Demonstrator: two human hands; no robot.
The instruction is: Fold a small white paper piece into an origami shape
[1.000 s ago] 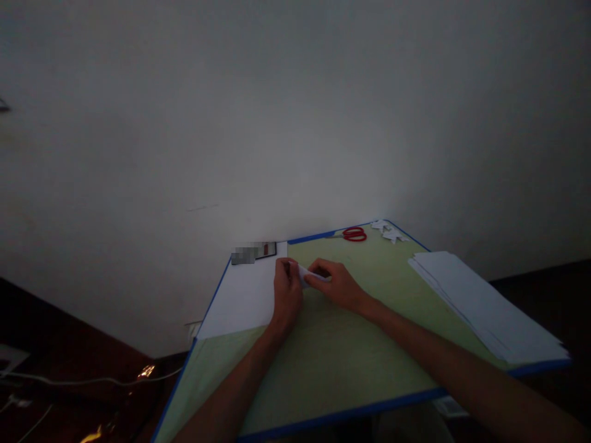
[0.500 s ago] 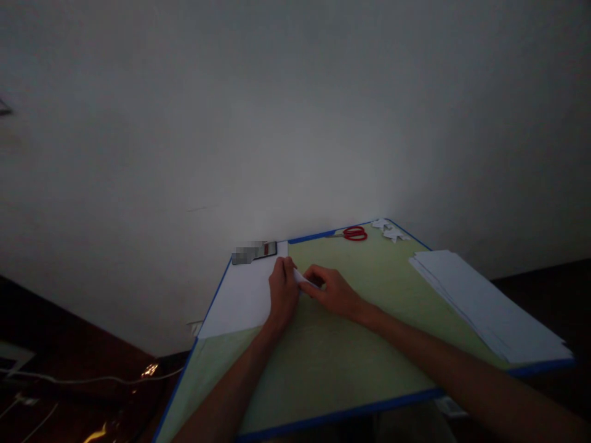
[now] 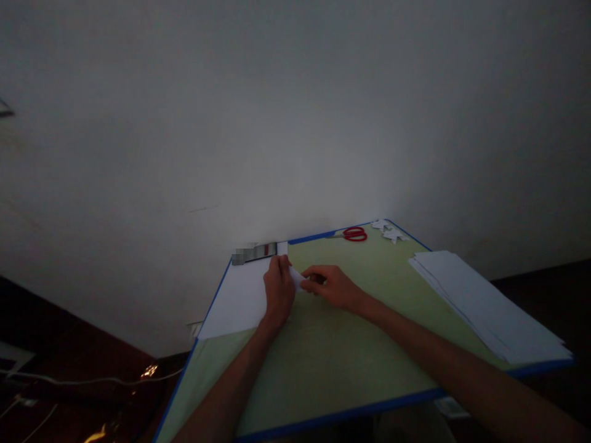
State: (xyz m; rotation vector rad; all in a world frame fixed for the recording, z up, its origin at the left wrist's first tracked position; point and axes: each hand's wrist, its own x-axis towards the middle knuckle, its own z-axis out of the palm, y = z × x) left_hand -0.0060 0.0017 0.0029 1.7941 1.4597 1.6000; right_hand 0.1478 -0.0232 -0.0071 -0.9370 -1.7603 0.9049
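Both of my hands meet near the far middle of a green table (image 3: 323,363) with a blue edge. My left hand (image 3: 278,294) and my right hand (image 3: 333,287) pinch a small folded piece of white paper (image 3: 296,278) between their fingertips, just above the table top. The left hand lies at the right edge of a large white sheet (image 3: 237,298) that rests flat on the table's left side. Most of the small paper is hidden by the fingers.
Red-handled scissors (image 3: 354,234) lie at the far edge, with small white folded paper shapes (image 3: 388,231) beside them in the far right corner. A stack of white sheets (image 3: 484,304) lies along the right side. A dark flat object (image 3: 265,250) sits at the wall. Cables (image 3: 69,381) run over the dark floor at left.
Both hands with the small paper have shifted slightly left and away from me. The right fingers have curled closer over the paper.
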